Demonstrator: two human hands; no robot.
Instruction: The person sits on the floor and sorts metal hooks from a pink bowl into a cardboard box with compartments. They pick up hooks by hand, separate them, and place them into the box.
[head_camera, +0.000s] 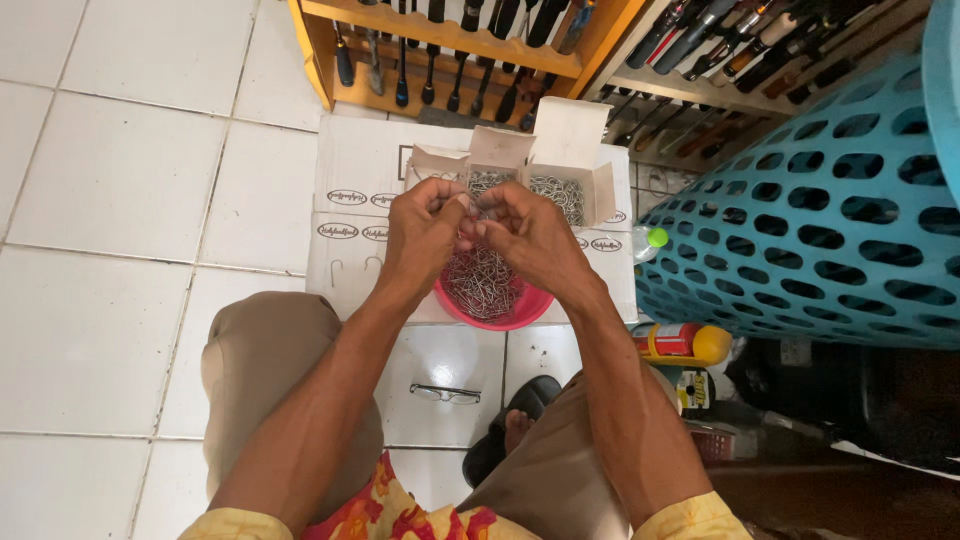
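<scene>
The left hand (425, 222) and the right hand (528, 232) met fingertip to fingertip just above centre frame, both pinched narrow around what looked like a few small metal hooks (470, 212), too fine to count. Directly beneath them sat a pink bowl (520, 312) heaped with the same tangled hooks (483, 282), resting on a flat white carton (350, 200). Just above the hands stood two small open cardboard boxes (560, 180), each part filled with hooks. Sharp points seemed the chief danger: a snagged barb could have pricked a fingertip, and a tug on the tangle might have lifted a clump and scattered it over the white tiles (120, 200). A pair of glasses (445, 394) lay on the floor at lower centre, near the sandalled foot (515, 425), where a shifting leg could have crushed them.
</scene>
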